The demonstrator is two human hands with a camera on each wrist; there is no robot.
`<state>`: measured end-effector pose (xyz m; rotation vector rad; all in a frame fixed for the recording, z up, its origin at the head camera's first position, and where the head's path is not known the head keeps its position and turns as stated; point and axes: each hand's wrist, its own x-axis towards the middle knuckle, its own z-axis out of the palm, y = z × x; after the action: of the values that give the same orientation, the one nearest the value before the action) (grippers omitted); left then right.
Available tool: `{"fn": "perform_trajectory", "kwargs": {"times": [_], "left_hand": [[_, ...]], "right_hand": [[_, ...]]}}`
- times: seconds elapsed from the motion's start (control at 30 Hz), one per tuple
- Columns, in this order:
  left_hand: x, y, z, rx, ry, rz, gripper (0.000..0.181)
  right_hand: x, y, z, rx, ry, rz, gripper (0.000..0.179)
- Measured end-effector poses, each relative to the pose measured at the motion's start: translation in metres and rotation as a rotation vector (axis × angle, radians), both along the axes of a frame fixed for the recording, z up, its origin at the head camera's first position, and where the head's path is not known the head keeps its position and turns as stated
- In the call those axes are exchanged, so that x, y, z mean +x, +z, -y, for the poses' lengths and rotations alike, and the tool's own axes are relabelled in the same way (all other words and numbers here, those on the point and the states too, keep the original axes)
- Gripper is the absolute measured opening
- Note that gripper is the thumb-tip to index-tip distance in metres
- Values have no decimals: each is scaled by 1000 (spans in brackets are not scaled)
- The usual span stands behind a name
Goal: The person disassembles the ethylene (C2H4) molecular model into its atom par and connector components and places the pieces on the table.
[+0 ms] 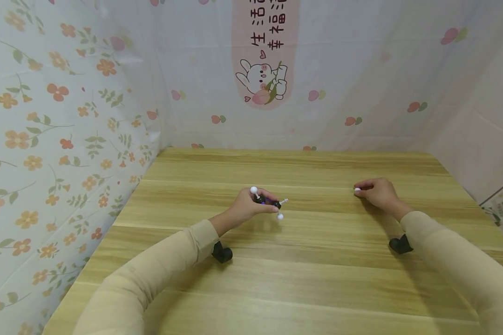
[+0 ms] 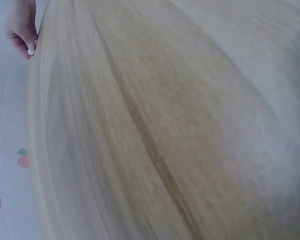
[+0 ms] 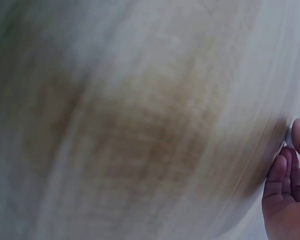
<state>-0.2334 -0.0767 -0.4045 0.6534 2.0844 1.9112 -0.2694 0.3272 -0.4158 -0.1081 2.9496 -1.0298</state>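
My left hand [image 1: 244,205] grips a small ball-and-stick molecular model [image 1: 277,204] just above the table, left of the middle. The model has black balls, a purple link between them, white balls on short pegs, and one white peg with a bare end. Part of it is hidden by the fingers. Off to the right, my right hand [image 1: 383,193] pinches a single white ball [image 1: 357,190] between thumb and fingers, low over the table. The left wrist view catches the right hand [image 2: 21,27] with that ball [image 2: 31,52]. In the right wrist view the right fingers are bent together at the edge.
The wood-grain table [image 1: 310,279] spreads under both hands. A patterned cloth [image 1: 201,93] hangs along its back and sides, with a flowered part [image 1: 58,139] on the left. A black wrist mount [image 1: 222,253] shows under the left sleeve, another [image 1: 400,244] under the right.
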Motion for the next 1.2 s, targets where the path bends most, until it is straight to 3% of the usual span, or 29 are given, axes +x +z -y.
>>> {"fn": "perform_trajectory", "kwargs": {"times": [0.23, 0.3, 0.4, 0.53, 0.8, 0.97, 1.2], "left_hand": [[0, 1, 1, -7, -16, 20, 26], [4, 7, 2, -5, -22, 12, 26], [3, 8, 3, -12, -28, 8, 26], [-1, 1, 3, 4, -38, 12, 26], [1, -1, 2, 34, -47, 6, 25], [2, 0, 0, 42, -51, -12, 21], [2, 0, -1, 30, -46, -8, 21]], "right_hand": [[0, -1, 1, -12, -1, 1, 37], [0, 0, 1, -11, 1, -1, 39], [1, 2, 1, -16, 2, -2, 42], [1, 4, 0, -53, -10, -10, 45], [7, 17, 14, -172, -57, -54, 53], [14, 25, 44, -323, 28, -57, 50], [29, 29, 90, -443, 124, -55, 41]]}}
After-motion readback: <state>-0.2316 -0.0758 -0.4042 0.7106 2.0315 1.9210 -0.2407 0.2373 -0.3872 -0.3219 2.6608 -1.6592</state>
